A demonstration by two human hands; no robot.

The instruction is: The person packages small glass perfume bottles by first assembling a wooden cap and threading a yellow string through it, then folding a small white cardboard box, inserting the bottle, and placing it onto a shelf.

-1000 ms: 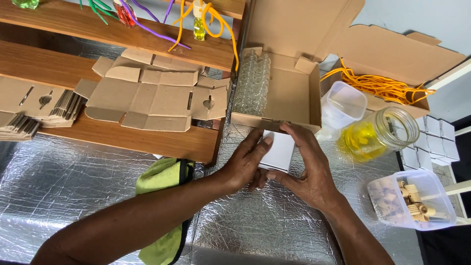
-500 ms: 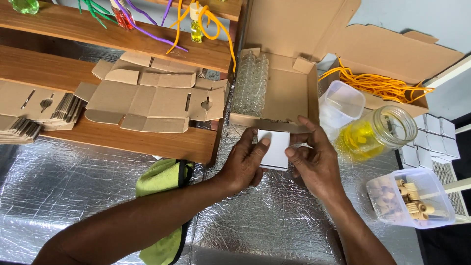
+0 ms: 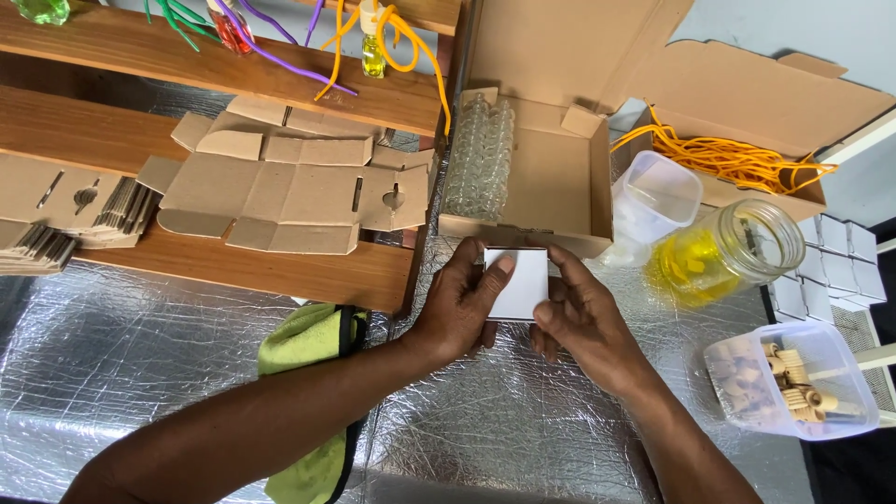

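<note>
A small white cardboard box (image 3: 518,283) is held above the silver foil table (image 3: 168,373), just in front of an open brown carton. My left hand (image 3: 464,308) grips its left side, thumb on the top face. My right hand (image 3: 583,322) holds its right side with the fingers curled around the edge. Both forearms reach in from the bottom of the view.
The open brown carton (image 3: 560,187) holds rows of small clear glass bottles (image 3: 481,159). Right of it stand an empty plastic tub (image 3: 653,198), a jar of yellow liquid (image 3: 723,254), a tub of wooden caps (image 3: 793,383) and white boxes (image 3: 826,266). Flat cardboard blanks (image 3: 289,191) lie on wooden shelves; a green cloth (image 3: 308,341) lies below.
My right hand has shifted from over the white box down to its right side. The box now sits flatter, its top face more exposed. My left hand has kept its grip.
</note>
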